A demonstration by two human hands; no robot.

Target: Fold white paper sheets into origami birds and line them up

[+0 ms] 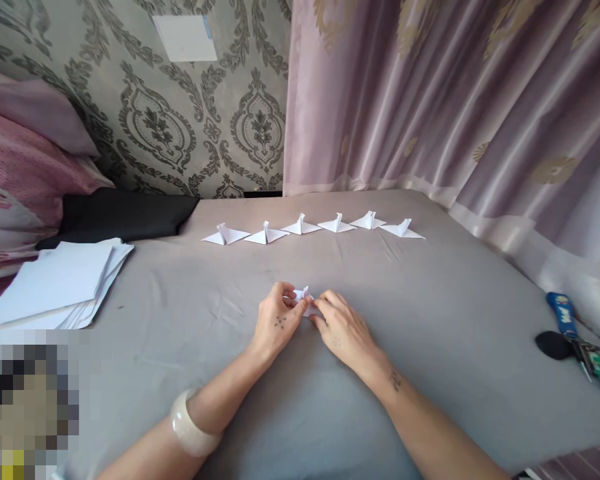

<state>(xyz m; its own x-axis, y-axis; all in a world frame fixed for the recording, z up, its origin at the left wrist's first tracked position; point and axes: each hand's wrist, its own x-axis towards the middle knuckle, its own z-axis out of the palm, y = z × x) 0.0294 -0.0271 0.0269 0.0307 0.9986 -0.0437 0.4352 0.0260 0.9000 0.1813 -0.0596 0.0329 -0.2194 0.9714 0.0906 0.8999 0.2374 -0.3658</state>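
In front of the paper row [303, 228], the folded paper [305, 292] looks light, crisp, crushable — best held by its creases (gently); left hand [279, 321] and right hand [345, 328] both pinch it.

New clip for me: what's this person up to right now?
A person holds a small folded white paper between the fingers of the left hand and right hand, over a grey cloth-covered surface. Beyond the hands, six folded white paper shapes stand in a row. Off to the left lies a loose stack of white sheets.
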